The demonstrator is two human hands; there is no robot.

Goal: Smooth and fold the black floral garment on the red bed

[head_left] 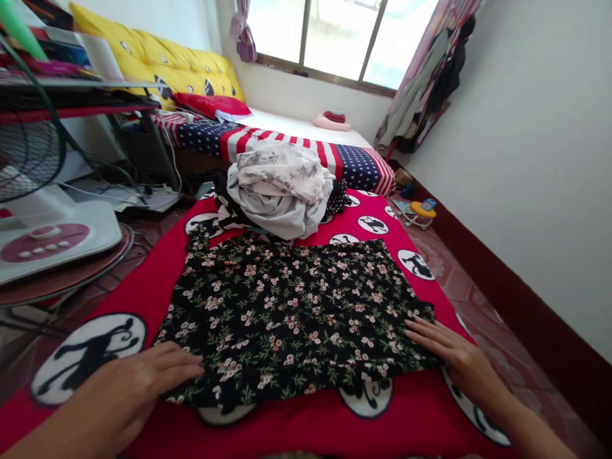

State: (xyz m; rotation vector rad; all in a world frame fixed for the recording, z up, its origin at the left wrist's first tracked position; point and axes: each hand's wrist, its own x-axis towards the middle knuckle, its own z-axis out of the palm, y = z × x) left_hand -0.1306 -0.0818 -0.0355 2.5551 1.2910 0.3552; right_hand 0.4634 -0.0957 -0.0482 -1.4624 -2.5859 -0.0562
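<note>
A black floral garment (296, 312) with pink blossoms and green leaves lies spread out on the red bed cover (296, 417). My left hand (146, 376) rests on its near left corner, fingers stretched together over the fabric. On the right edge, my right hand (442, 344) lies flat with its fingers extended across the cloth. Neither hand lifts the garment. Just beyond its far edge sits a heaped pile of clothes (282, 191), pale grey and white with a leaf print, with black patterned pieces beneath.
A fan (52, 236) stands on a round stool at the left, near a cluttered desk (124, 83). Behind the pile is another bed with a flag-patterned cover (282, 141). A small yellow stool (421, 209) is on the floor by the right wall. Clothes (425, 83) hang beside the window.
</note>
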